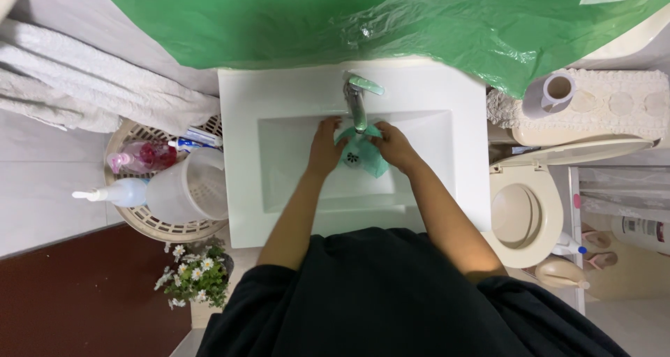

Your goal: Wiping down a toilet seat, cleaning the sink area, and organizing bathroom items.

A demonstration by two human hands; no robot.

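A small teal-green cloth point(364, 154) is held over the drain in the white sink basin point(293, 182), right under the chrome tap point(356, 102) with its green lever. My left hand point(325, 146) grips the cloth's left edge. My right hand point(395, 146) grips its right edge. Both hands are inside the basin, close together below the spout. The cloth hides part of the drain.
A wicker basket point(150, 221) at the left holds a clear jug, a spray bottle, a pink bottle and tubes. White towels point(84, 92) hang above it. A beige toilet point(527, 214) stands at the right, with a paper roll point(555, 90) on its cistern. A green plastic sheet point(391, 15) covers the wall. Potted daisies point(195, 273) stand on the floor.
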